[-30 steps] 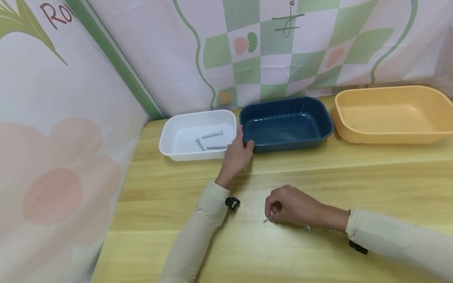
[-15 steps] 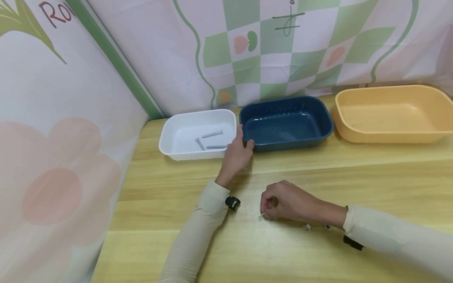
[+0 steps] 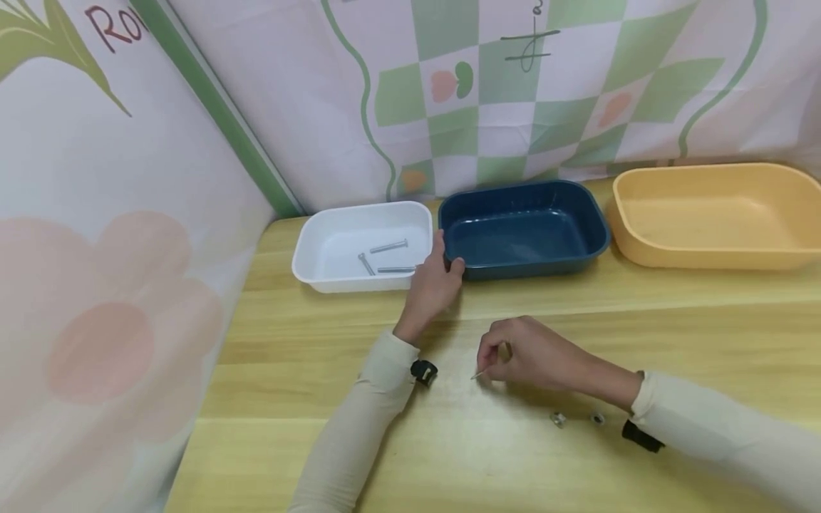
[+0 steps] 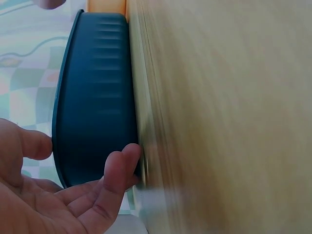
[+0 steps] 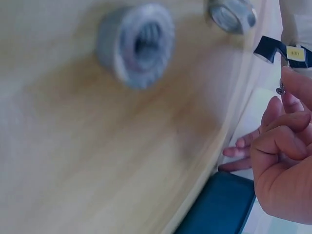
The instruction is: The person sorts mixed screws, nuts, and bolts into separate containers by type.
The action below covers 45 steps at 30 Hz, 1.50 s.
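Observation:
In the head view, my left hand (image 3: 432, 288) is at the near left corner of a dark blue plastic bin (image 3: 522, 271). Its thumb touches one side and its fingers curl round the end, as the left wrist view also shows. Lower right of it, my right hand (image 3: 535, 354) is just over the table, pinching a small screw (image 3: 475, 375) between thumb and index finger. The screw's head (image 5: 281, 90) shows in the right wrist view; the rest is mostly hidden by the fingertips. Two metal nuts, a left one (image 3: 558, 419) and a right one (image 3: 597, 419), lie below the right forearm.
A white bin (image 3: 321, 285) with three long bolts, one of them this upper bolt (image 3: 388, 246), stands left of the blue bin. On its right is a yellow bin (image 3: 718, 258). All stand along the patterned cloth wall (image 3: 507, 135) at the back of the wooden table (image 3: 359, 399).
My right hand has moved up and slightly left with the screw, farther from the two nuts, which now show fully. My left hand stays at the blue bin. The head view has shifted slightly.

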Each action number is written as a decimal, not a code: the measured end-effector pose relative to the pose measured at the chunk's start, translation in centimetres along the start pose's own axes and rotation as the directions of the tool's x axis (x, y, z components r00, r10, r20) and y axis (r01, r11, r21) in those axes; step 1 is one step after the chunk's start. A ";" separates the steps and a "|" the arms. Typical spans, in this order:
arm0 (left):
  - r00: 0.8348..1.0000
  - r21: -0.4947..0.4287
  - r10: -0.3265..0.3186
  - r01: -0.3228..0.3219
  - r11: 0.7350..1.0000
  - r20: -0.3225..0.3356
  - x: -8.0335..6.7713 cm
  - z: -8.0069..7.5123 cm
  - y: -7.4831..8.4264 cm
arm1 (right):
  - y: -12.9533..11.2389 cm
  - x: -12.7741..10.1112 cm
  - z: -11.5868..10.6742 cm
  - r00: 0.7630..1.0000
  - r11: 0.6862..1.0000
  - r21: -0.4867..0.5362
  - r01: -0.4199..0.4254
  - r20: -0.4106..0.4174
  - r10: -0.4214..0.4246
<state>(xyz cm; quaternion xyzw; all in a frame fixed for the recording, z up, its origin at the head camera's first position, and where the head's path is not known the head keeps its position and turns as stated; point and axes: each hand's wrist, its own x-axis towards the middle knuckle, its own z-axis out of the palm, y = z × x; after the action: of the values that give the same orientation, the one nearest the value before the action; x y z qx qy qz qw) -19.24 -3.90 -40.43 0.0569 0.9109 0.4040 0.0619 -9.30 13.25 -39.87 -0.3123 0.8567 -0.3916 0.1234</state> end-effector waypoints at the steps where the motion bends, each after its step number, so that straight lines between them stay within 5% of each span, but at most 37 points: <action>1: 1.000 0.000 -0.004 0.004 1.000 -0.001 0.0 0.0 0.0 | 0.0 0.0 -0.2 1.000 1.000 -0.004 -0.007 -0.001 0.007; 19: 1.000 -0.012 -0.027 0.027 1.000 0.003 -0.1 0.0 0.1 | 0.7 0.5 -4.2 0.993 0.994 -0.066 -0.087 -0.091 0.080; 30: 1.000 -0.016 -0.006 0.006 1.000 0.014 0.0 -0.1 0.0 | 1.5 1.1 -7.8 0.965 0.975 -0.138 -0.174 -0.221 0.141; 45: 1.000 -0.020 0.016 -0.015 1.000 0.015 0.2 -0.2 -0.3 | 3.3 2.1 -9.7 0.944 0.966 -0.163 -0.199 -0.298 0.144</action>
<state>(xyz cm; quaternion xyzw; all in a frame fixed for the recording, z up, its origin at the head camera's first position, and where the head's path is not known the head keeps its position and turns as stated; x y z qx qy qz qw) -19.53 -4.18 -40.53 0.0664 0.9058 0.4133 0.0662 -16.82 19.29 -35.81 -0.1873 0.9231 -0.3360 0.0027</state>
